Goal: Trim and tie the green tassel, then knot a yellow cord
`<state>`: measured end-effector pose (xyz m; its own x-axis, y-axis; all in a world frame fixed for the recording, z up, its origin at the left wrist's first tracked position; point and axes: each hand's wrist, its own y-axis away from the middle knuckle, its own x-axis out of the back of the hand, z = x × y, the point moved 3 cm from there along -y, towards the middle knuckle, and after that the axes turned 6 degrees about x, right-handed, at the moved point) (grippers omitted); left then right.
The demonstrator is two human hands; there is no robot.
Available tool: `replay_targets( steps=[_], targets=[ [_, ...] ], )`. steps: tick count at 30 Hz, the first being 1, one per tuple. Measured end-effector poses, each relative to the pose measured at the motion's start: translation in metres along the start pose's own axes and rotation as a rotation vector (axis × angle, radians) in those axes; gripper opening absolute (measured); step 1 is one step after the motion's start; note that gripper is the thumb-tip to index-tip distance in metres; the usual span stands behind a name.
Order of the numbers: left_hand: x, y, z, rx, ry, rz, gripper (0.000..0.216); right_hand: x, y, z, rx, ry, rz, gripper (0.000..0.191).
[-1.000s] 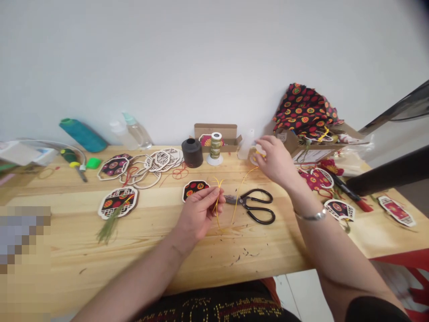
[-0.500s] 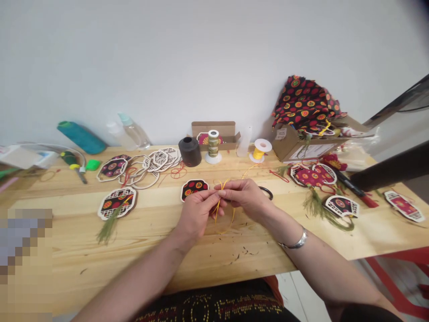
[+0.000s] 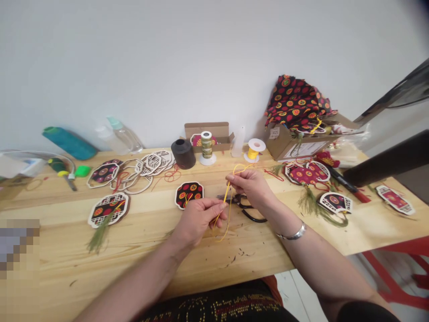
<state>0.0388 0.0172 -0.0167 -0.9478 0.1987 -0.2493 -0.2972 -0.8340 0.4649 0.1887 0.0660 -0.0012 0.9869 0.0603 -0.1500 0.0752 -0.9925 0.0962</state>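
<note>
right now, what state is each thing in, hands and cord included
left hand, grip closed on yellow cord
right hand, grip closed on yellow cord
yellow cord, straight between hands
scissors, lying flat, partly hidden
yellow spool, upright
green-gold spool, upright
black spool, upright
teal roll, tilted
small box, open

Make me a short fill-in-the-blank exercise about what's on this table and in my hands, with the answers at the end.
1. The left hand and right hand both pinch a ____ cord.
2. The silver bracelet is worn on the ____ side.
3. The scissors have ____ handles.
4. The black cone stands just ____ of the green spool.

Missing words: yellow; right; black; left.
</note>
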Motion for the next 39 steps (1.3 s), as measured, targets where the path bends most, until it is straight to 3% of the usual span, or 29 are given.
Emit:
replay_targets(
  steps=[8, 39],
  targets=[
    [-0.003, 0.001, -0.001, 0.125, -0.06, -0.002, 0.016, 0.009, -0.004, -0.005, 0.071, -0.014, 0.04, 0.029],
    [-0.003, 0.003, -0.003, 0.296, -0.093, -0.115, 0.007, 0.026, -0.011, -0.011, 0.154, -0.115, 0.158, 0.033]
  ],
)
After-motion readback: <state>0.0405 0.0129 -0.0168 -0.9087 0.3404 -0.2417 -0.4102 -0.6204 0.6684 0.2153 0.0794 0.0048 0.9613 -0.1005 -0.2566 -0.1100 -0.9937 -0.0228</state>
